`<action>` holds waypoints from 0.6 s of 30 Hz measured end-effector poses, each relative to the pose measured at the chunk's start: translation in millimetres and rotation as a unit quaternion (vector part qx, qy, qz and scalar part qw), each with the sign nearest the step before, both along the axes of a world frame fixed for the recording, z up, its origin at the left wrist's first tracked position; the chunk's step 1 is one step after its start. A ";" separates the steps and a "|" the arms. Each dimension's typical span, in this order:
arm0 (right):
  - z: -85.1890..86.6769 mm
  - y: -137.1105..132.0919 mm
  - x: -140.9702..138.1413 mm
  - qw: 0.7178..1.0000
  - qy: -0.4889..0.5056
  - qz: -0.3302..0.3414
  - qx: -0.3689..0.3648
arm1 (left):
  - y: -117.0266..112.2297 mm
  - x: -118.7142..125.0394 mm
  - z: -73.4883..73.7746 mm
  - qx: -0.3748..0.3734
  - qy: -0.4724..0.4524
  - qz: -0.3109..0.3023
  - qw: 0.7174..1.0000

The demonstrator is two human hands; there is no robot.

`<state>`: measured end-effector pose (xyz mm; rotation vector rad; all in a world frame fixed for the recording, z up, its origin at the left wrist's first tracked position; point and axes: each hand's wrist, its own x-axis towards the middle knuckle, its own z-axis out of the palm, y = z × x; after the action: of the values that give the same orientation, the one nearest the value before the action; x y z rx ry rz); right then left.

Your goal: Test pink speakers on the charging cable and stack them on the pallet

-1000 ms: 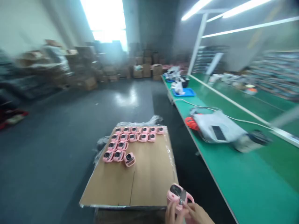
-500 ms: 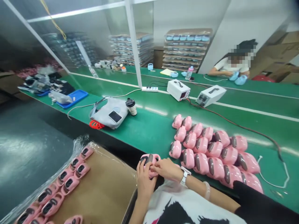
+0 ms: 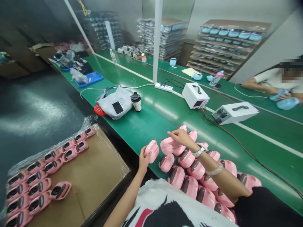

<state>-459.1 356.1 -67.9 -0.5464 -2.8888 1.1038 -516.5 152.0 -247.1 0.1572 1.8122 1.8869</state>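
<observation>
My left hand grips a rounded pink plastic housing by its edge, over the front edge of the bench. Its smooth pink back is turned towards me. To the right, my right hand is on a second pink housing, above the left end of the rows. The fingers curl over that piece and are partly hidden behind it. Below and right of this hand, rows of pink housings with dark oval panels stand close together on the green bench; my right forearm covers some of them.
At lower left, a cardboard sheet in clear plastic carries rows of pink housings with black parts. On the bench are a grey bag with a phone, a lidded cup, and two white power units. Across sits a co-worker holding blue pieces.
My hands have moved apart. The left now holds a pink housing out to the left, while the right has reached to the rows. Another pink housing lies on the cardboard. The view has shifted.
</observation>
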 end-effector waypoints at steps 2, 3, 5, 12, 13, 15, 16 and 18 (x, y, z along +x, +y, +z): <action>-23.1 22.3 -9.8 1.000 0.014 0.011 0.026 | 14.7 8.4 -13.6 0.002 0.029 -0.011 1.000; -34.5 31.4 -13.2 0.999 0.018 0.024 0.037 | 19.3 12.6 -19.0 0.004 0.041 -0.027 0.999; -55.6 46.1 -16.6 0.996 0.019 0.065 0.057 | 21.2 20.2 -27.9 0.005 0.065 -0.077 0.995; -106.5 70.8 -13.0 0.983 -0.041 0.150 0.100 | -17.0 27.0 -45.8 -0.061 0.084 -0.247 0.963; -110.8 73.1 -13.2 0.982 -0.051 0.146 0.107 | -19.7 26.5 -46.6 -0.070 0.080 -0.259 0.960; -115.7 77.4 -14.3 0.981 -0.068 0.132 0.122 | -21.1 26.1 -47.6 -0.078 0.072 -0.274 0.956; -116.1 78.9 -14.8 0.981 -0.074 0.125 0.131 | -21.2 26.3 -48.0 -0.077 0.065 -0.276 0.956; -113.2 78.2 -15.1 0.979 -0.078 0.120 0.148 | -23.9 26.7 -49.4 -0.071 0.044 -0.273 0.958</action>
<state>-474.2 434.3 -181.0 -0.2912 -3.2398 0.6480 -489.8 128.1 -296.5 0.6302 1.7242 1.3750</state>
